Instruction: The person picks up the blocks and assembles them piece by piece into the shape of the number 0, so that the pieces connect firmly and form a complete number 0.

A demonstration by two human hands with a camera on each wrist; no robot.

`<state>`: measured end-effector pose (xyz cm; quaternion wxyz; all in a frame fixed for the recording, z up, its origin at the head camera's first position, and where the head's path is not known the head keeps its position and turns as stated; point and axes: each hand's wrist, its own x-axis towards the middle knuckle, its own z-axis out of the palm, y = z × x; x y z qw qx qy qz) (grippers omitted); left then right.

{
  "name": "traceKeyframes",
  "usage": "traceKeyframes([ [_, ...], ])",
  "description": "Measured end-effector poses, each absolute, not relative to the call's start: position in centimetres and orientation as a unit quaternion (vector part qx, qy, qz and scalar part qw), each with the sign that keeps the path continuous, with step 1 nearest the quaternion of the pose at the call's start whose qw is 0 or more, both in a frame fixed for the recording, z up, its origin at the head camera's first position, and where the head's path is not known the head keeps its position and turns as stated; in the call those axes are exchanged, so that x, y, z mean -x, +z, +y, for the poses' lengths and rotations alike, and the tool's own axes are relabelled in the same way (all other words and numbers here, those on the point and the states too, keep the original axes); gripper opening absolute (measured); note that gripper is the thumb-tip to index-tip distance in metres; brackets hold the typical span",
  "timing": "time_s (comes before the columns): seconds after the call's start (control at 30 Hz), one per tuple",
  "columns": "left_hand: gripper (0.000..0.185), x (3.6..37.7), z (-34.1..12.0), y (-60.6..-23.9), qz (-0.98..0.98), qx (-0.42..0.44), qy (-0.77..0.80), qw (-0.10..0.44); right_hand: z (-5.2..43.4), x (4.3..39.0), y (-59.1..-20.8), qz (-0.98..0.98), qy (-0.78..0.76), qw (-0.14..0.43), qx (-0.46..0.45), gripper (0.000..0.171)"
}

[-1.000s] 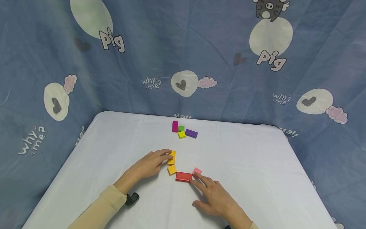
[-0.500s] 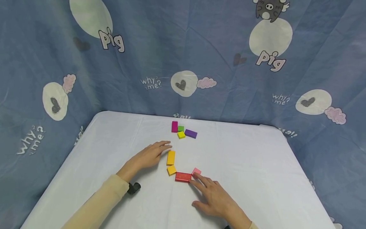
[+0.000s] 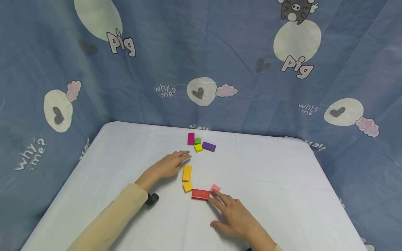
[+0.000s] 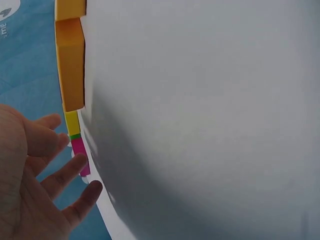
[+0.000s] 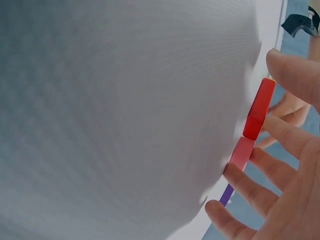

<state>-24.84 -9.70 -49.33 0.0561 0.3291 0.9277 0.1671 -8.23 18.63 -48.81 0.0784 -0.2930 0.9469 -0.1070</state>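
Observation:
My left hand hovers with loosely extended fingers just beyond the long orange block, holding nothing. That block touches a small orange block, and a red block continues the curved row to a pink block. Fingertips of my right hand rest at the red and pink blocks, its fingers spread. In the right wrist view those fingers lie by the red block and the pink block. The left wrist view has the left hand with fingers apart.
Farther back lie a magenta block, a green block, a yellow block and a purple block, clustered together. A white-covered table bears everything, backed by a blue printed curtain.
My left hand has come off the long orange block and moved away from me, toward the rear cluster. The right hand stays in place, and the blocks keep their arrangement.

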Motion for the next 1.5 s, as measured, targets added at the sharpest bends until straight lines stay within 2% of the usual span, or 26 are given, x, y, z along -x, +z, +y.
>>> traceKeyframes([
  [0.27, 0.048, 26.4, -9.0, -49.1, 0.925, -0.341, 0.158, 0.059, 18.6, 8.2, -48.7, 0.948, -0.106, 0.074, 0.292, 0.07],
  [0.73, 0.056, 27.4, -7.4, -49.7, 0.934, -0.315, 0.138, 0.099, 18.8, 8.2, -48.9, 0.945, -0.11, 0.077, 0.3, 0.071],
  [1.1, 0.054, 27.7, -6.8, -49.6, 0.936, -0.317, 0.119, 0.092, 18.9, 8.2, -48.9, 0.944, -0.114, 0.071, 0.301, 0.07],
  [1.5, 0.044, 27.4, -6.5, -49.1, 0.936, -0.324, 0.111, 0.078, 18.8, 8.2, -48.6, 0.944, -0.113, 0.072, 0.301, 0.069],
])
